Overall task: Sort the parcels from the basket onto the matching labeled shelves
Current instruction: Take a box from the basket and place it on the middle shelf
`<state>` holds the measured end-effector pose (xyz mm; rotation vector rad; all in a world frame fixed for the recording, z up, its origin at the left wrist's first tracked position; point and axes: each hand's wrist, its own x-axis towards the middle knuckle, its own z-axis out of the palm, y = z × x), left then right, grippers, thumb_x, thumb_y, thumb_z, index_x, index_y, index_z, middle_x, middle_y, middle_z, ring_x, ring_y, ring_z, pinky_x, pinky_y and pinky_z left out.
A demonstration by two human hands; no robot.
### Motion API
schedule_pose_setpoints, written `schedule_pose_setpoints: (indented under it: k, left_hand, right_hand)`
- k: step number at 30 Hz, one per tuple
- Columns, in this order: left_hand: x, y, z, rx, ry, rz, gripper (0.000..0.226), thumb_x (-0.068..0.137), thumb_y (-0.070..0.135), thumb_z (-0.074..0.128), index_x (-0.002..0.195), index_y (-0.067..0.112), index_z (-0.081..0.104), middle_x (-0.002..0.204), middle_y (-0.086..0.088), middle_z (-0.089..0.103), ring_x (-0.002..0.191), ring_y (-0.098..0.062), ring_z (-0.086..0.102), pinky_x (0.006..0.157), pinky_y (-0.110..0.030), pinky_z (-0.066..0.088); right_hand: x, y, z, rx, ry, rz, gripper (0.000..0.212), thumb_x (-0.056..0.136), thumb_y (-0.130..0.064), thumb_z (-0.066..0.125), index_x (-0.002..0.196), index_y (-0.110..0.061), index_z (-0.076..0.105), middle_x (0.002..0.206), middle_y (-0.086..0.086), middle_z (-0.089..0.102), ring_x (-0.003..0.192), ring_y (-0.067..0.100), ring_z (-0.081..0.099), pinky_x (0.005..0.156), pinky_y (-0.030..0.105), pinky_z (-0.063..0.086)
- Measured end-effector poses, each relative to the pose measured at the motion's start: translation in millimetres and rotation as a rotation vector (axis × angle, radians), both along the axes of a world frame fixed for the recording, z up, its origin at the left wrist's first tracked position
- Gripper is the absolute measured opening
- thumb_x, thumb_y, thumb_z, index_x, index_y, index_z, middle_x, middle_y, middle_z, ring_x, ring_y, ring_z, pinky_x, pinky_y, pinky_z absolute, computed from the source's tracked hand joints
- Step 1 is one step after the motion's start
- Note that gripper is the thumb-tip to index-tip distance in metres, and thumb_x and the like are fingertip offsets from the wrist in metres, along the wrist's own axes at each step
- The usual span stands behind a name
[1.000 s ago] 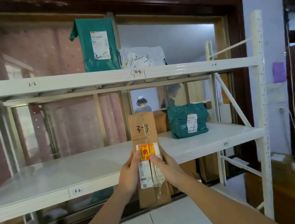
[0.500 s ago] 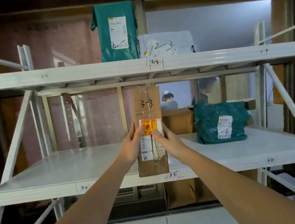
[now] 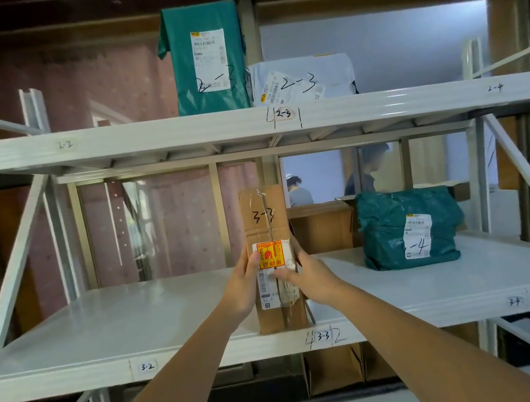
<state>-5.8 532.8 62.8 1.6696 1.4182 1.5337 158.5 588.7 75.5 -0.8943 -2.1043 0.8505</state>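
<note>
A person's left hand (image 3: 244, 286) and right hand (image 3: 309, 277) clasp a tall cardboard box (image 3: 273, 257) marked 3-3 from either side, thumbs across its front label. The box stands upright, long axis vertical, its base at the front edge of the lower shelf (image 3: 170, 308), just left of the 3-3 tag (image 3: 323, 336). Both hands sit at mid-height, about equally near. The tagged bay appears to lie slightly right and deeper in, short of the green bag (image 3: 407, 228).
</note>
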Motion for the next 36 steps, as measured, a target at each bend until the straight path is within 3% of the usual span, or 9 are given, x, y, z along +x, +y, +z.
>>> schedule_pose_setpoints:
  k: [4,7,8,10,13,23,26,30,36]
  left_hand:
    - [-7.0,11.0,-0.9,-0.110,0.014,-0.032,0.044,0.101,0.060,0.037,0.138,0.039,0.050,0.123,0.008,0.071,0.109,-0.015,0.071,0.092,-0.035,0.060]
    - [-14.8,14.6,-2.6,-0.189,0.043,-0.066,0.033,0.101,0.044,0.054,0.134,0.040,0.052,0.119,0.015,0.071,0.104,-0.007,0.070,0.080,-0.022,0.059]
    - [-17.8,16.5,-5.5,-0.213,0.083,-0.074,0.040,0.099,0.036,0.062,0.137,0.039,0.050,0.120,0.018,0.069,0.106,-0.004,0.067,0.079,-0.020,0.057]
    - [-23.5,23.5,-15.5,-0.257,0.174,-0.093,0.060,0.093,0.025,0.073,0.145,0.037,0.044,0.129,0.019,0.064,0.117,-0.003,0.061,0.094,-0.023,0.054]
    - [-28.5,36.4,-26.1,-0.261,0.174,-0.063,0.062,0.095,0.021,0.071,0.149,0.035,0.043,0.139,0.015,0.061,0.132,-0.010,0.054,0.113,-0.039,0.044]
    - [-53.9,85.8,-30.9,-0.229,0.176,-0.093,0.060,0.098,0.017,0.066,0.150,0.037,0.041,0.141,0.011,0.061,0.134,-0.016,0.055,0.115,-0.045,0.044]
    - [-61.3,99.9,-32.3,-0.224,0.165,-0.105,0.061,0.099,0.016,0.065,0.150,0.036,0.040,0.142,0.012,0.060,0.135,-0.016,0.055,0.112,-0.036,0.047]
    - [-66.7,115.4,-33.1,-0.201,0.138,-0.125,0.062,0.098,0.008,0.064,0.150,0.031,0.041,0.141,0.010,0.060,0.129,-0.013,0.058,0.087,-0.013,0.054]
    - [-73.8,139.1,-34.8,-0.213,0.116,-0.109,0.069,0.099,0.007,0.063,0.155,0.033,0.033,0.151,0.009,0.051,0.140,-0.018,0.049,0.111,-0.029,0.042]
  right_hand:
    - [3.2,16.6,-7.3,-0.018,-0.125,0.029,0.066,0.084,-0.026,0.082,0.140,-0.032,0.047,0.133,-0.006,0.065,0.124,0.016,0.061,0.106,0.039,0.051]
    - [4.8,24.9,-16.1,-0.048,-0.229,0.025,0.062,0.083,-0.018,0.082,0.138,-0.028,0.054,0.136,-0.004,0.064,0.127,0.017,0.059,0.107,0.036,0.048]
    - [4.3,28.0,-18.5,-0.046,-0.234,0.024,0.061,0.084,-0.018,0.081,0.138,-0.028,0.055,0.137,-0.003,0.064,0.128,0.017,0.058,0.107,0.035,0.047]
    - [0.3,37.1,-22.9,-0.033,-0.233,0.015,0.059,0.084,-0.017,0.081,0.137,-0.028,0.058,0.138,-0.003,0.063,0.128,0.017,0.057,0.107,0.034,0.047]
    - [-9.2,52.1,-28.5,-0.044,-0.226,-0.013,0.059,0.084,-0.017,0.081,0.138,-0.027,0.060,0.139,-0.002,0.063,0.130,0.019,0.057,0.109,0.038,0.048]
    - [-40.3,96.4,-39.1,-0.059,-0.192,-0.050,0.066,0.087,-0.018,0.078,0.146,-0.029,0.052,0.148,0.001,0.055,0.137,0.025,0.050,0.113,0.044,0.044]
    - [-47.0,108.2,-40.2,-0.072,-0.173,-0.052,0.066,0.087,-0.015,0.078,0.146,-0.029,0.052,0.148,0.002,0.055,0.138,0.026,0.050,0.112,0.043,0.045]
    - [-54.8,123.4,-42.2,-0.103,-0.140,-0.056,0.069,0.087,-0.013,0.077,0.148,-0.030,0.050,0.150,0.002,0.054,0.138,0.026,0.049,0.111,0.041,0.046]
    - [-65.4,145.6,-45.4,-0.108,-0.138,-0.057,0.067,0.091,-0.012,0.072,0.150,-0.031,0.047,0.151,0.002,0.052,0.137,0.025,0.049,0.094,0.025,0.047]
